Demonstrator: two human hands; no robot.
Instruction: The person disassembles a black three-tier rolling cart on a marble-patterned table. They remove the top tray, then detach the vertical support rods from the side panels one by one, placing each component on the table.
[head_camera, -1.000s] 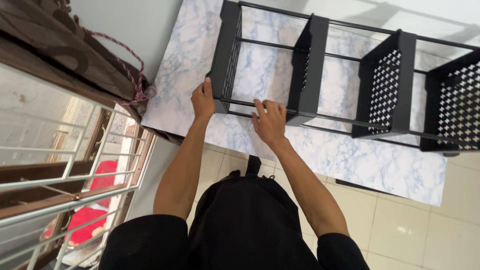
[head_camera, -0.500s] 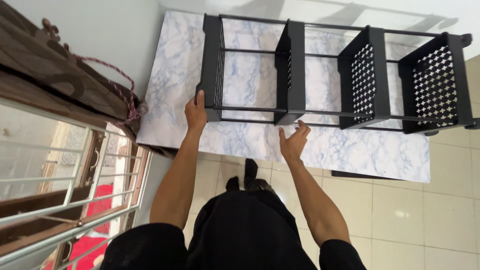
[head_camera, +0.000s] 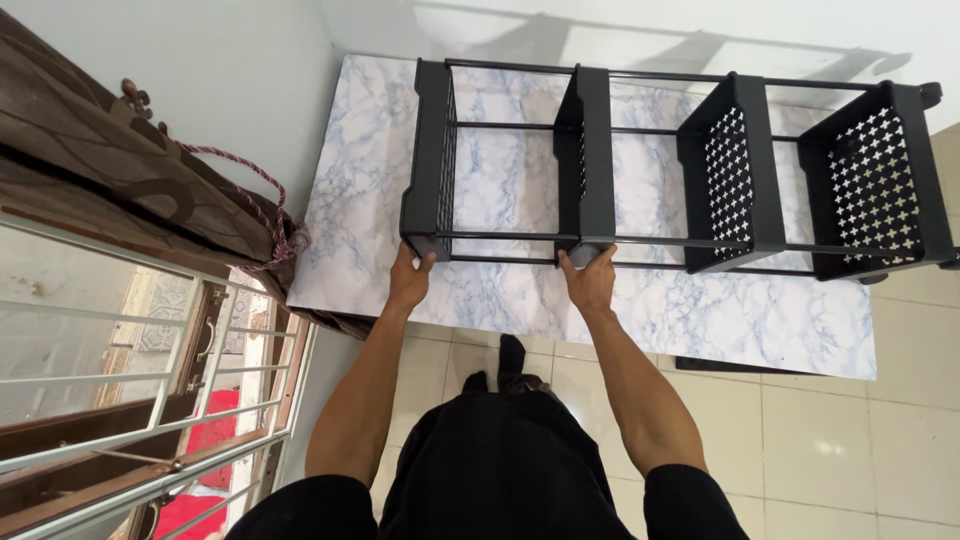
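A black metal rack (head_camera: 680, 160) with several perforated trays joined by thin rods lies on its side on a white and blue marble-patterned board (head_camera: 520, 290). My left hand (head_camera: 410, 280) grips the near lower corner of the rack's left end tray. My right hand (head_camera: 590, 280) holds the near lower edge of the second tray. Both arms reach straight forward from my body, which is in black clothes.
A brown curtain (head_camera: 110, 180) tied with a red cord hangs at the left against a white wall. A window with white metal bars (head_camera: 140, 400) sits at the lower left. Cream floor tiles (head_camera: 830, 450) lie at the right. Small wheels (head_camera: 932, 95) show at the rack's far right end.
My left hand has dropped from the side of the end tray to its lower corner. My right hand, open in the air half a second ago, now holds the second tray's edge.
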